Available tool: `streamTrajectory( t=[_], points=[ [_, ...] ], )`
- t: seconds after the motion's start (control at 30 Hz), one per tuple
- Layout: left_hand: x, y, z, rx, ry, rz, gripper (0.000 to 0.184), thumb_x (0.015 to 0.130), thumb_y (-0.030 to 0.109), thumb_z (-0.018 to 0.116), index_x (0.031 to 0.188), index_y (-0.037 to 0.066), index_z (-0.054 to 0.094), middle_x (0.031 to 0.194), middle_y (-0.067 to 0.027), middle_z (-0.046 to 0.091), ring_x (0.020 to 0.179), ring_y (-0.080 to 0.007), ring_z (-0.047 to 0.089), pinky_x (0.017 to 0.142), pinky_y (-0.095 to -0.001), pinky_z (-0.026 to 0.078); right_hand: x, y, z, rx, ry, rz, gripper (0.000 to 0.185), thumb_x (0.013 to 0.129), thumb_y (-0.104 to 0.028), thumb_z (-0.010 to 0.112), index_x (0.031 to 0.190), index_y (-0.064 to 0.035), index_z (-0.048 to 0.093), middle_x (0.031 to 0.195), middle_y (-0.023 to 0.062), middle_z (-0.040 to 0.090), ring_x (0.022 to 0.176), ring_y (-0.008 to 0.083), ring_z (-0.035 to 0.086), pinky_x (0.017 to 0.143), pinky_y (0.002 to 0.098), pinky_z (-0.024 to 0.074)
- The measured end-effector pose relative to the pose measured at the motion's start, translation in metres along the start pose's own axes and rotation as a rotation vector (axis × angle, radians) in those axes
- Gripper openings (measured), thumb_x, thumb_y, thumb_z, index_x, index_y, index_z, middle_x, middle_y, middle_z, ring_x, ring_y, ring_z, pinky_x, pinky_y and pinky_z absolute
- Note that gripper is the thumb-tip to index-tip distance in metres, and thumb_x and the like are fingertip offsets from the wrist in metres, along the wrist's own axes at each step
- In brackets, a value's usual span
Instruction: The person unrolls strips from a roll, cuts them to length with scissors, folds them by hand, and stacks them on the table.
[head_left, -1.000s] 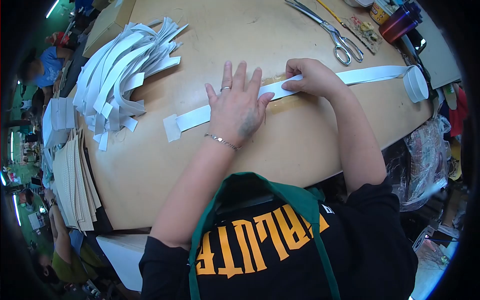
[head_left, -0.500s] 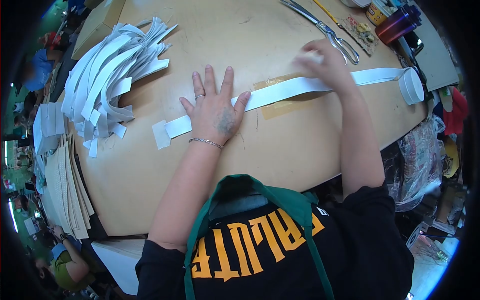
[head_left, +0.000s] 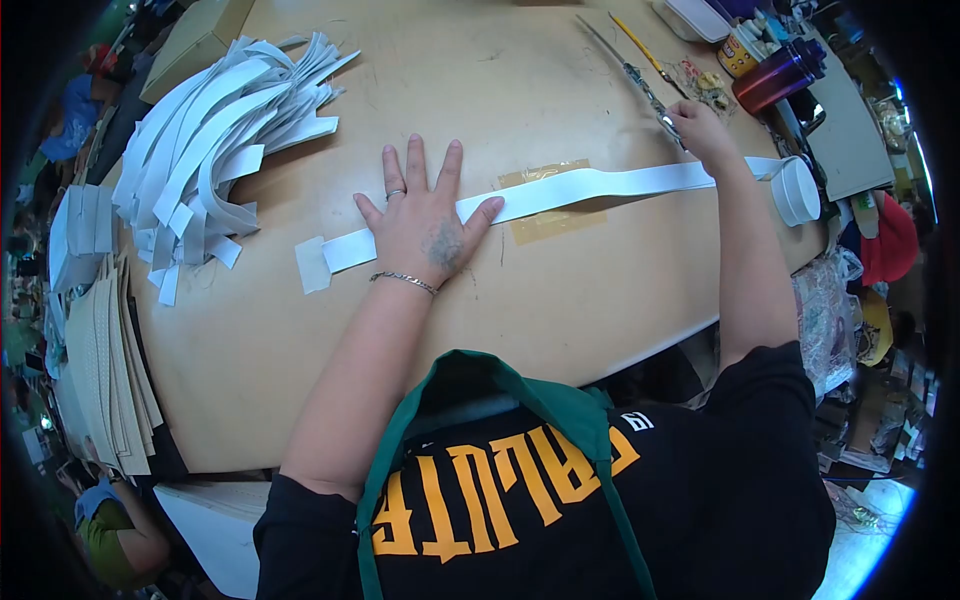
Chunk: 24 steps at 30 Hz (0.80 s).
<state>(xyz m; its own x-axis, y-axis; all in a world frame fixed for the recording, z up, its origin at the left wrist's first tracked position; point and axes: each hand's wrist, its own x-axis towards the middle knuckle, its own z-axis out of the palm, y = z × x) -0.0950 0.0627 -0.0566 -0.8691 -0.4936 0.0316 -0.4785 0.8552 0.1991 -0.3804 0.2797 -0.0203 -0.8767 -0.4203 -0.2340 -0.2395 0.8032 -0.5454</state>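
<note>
My left hand (head_left: 425,220) lies flat, fingers spread, across a long white strip (head_left: 570,188) of flat band, pressing it to the table. The strip's left end is beside a small whitish patch of tape (head_left: 312,264); its right end runs into a coiled roll (head_left: 796,192). Beneath its middle, brown tape (head_left: 558,226) is stuck on the table. Beyond the strip, my right hand (head_left: 703,132) is closed on the handles of metal scissors (head_left: 640,82), whose blades point away from me and look turned on edge.
At left lies a big bundle of cut white strips (head_left: 205,150), with stacked card sheets (head_left: 105,370) below it. A yellow brush-like stick (head_left: 640,45), thread scraps (head_left: 708,88) and a purple-red bottle (head_left: 780,76) are at upper right. Another person (head_left: 120,525) is at lower left.
My right hand has moved away from above the strip, right and forward, and has taken hold of the scissors, which have turned on edge. My left hand stays on the strip.
</note>
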Motion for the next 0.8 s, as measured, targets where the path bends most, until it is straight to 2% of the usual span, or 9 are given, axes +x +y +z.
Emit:
streamTrajectory(
  t=[0.1, 0.17, 0.3, 0.37, 0.43, 0.47, 0.57, 0.7, 0.8],
  points=[
    [0.002, -0.001, 0.003, -0.002, 0.01, 0.001, 0.075, 0.08, 0.067, 0.044, 0.141, 0.024, 0.033, 0.148, -0.0161, 0.021, 0.137, -0.0392, 0.014, 0.097, -0.0716, 0.017, -0.069, -0.015, 0.009, 0.78, -0.085, -0.042, 0.02, 0.086, -0.025, 0.058, 0.082, -0.0049, 0.059, 0.067, 0.0004, 0.051, 0.066, 0.0093, 0.05, 0.06, 0.0236, 0.0385],
    [0.001, -0.001, 0.004, -0.002, 0.014, 0.006, 0.075, 0.08, 0.066, 0.044, 0.141, 0.024, 0.033, 0.148, -0.0162, 0.021, 0.137, -0.0391, 0.014, 0.097, -0.0717, 0.017, -0.127, -0.013, 0.013, 0.895, -0.246, -0.157, 0.017, 0.08, -0.018, 0.064, 0.087, -0.0032, 0.059, 0.066, 0.0016, 0.052, 0.063, 0.0118, 0.054, 0.057, 0.0242, 0.0422],
    [0.001, -0.001, 0.004, 0.0, 0.016, 0.011, 0.074, 0.081, 0.065, 0.045, 0.141, 0.024, 0.033, 0.148, -0.0165, 0.021, 0.137, -0.0391, 0.014, 0.097, -0.0713, 0.017, -0.24, 0.002, 0.027, 0.706, -0.551, 0.061, 0.024, 0.08, -0.025, 0.065, 0.086, -0.0041, 0.055, 0.066, 0.0005, 0.052, 0.054, 0.0092, 0.051, 0.053, 0.0231, 0.043],
    [0.001, 0.0, 0.002, -0.005, 0.004, 0.009, 0.073, 0.081, 0.065, 0.045, 0.141, 0.024, 0.033, 0.148, -0.0165, 0.021, 0.138, -0.0391, 0.013, 0.097, -0.0708, 0.017, -0.276, -0.005, 0.045, 0.8, -0.692, 0.176, 0.027, 0.082, -0.03, 0.064, 0.084, -0.0056, 0.053, 0.066, -0.0009, 0.05, 0.058, 0.0067, 0.05, 0.057, 0.0225, 0.0434],
    [0.001, -0.001, 0.002, -0.011, -0.001, 0.01, 0.074, 0.081, 0.065, 0.045, 0.141, 0.024, 0.032, 0.149, -0.0166, 0.02, 0.138, -0.039, 0.013, 0.097, -0.0704, 0.017, -0.298, -0.004, 0.063, 0.714, -0.716, 0.111, 0.029, 0.084, -0.034, 0.061, 0.083, -0.0065, 0.052, 0.067, -0.002, 0.049, 0.061, 0.0062, 0.049, 0.059, 0.0231, 0.043],
    [0.001, -0.001, 0.002, -0.015, -0.002, 0.007, 0.074, 0.081, 0.065, 0.045, 0.141, 0.024, 0.032, 0.149, -0.0166, 0.02, 0.138, -0.039, 0.013, 0.098, -0.0702, 0.016, -0.302, -0.006, 0.067, 0.664, -0.742, 0.14, 0.033, 0.086, -0.039, 0.058, 0.081, -0.0069, 0.051, 0.066, -0.0009, 0.05, 0.062, 0.0074, 0.05, 0.06, 0.0239, 0.0427],
    [0.0, -0.001, 0.002, -0.033, -0.002, 0.004, 0.073, 0.082, 0.065, 0.044, 0.142, 0.024, 0.031, 0.149, -0.0159, 0.019, 0.138, -0.0383, 0.012, 0.099, -0.0696, 0.015, -0.301, -0.014, 0.073, 0.55, -0.785, 0.195, 0.065, 0.075, -0.073, 0.051, 0.08, -0.0085, 0.05, 0.065, -0.0009, 0.053, 0.061, 0.0077, 0.05, 0.056, 0.0214, 0.0389],
    [0.0, -0.001, 0.0, -0.055, -0.02, -0.014, 0.072, 0.082, 0.064, 0.044, 0.142, 0.024, 0.031, 0.15, -0.0135, 0.018, 0.139, -0.0362, 0.01, 0.101, -0.0686, 0.012, -0.296, -0.011, 0.082, 0.523, -0.747, 0.117, 0.055, 0.086, -0.061, 0.045, 0.079, -0.0069, 0.05, 0.061, 0.0026, 0.055, 0.059, 0.0103, 0.052, 0.056, 0.024, 0.0414],
    [0.0, -0.002, 0.001, -0.059, -0.016, -0.006, 0.073, 0.082, 0.064, 0.043, 0.142, 0.024, 0.03, 0.15, -0.0143, 0.018, 0.138, -0.0373, 0.011, 0.1, -0.069, 0.013, -0.293, -0.02, 0.085, 0.536, -0.709, 0.122, 0.059, 0.086, -0.065, 0.041, 0.08, -0.0069, 0.051, 0.061, 0.0034, 0.056, 0.058, 0.0106, 0.051, 0.055, 0.0234, 0.0396]
  ],
)
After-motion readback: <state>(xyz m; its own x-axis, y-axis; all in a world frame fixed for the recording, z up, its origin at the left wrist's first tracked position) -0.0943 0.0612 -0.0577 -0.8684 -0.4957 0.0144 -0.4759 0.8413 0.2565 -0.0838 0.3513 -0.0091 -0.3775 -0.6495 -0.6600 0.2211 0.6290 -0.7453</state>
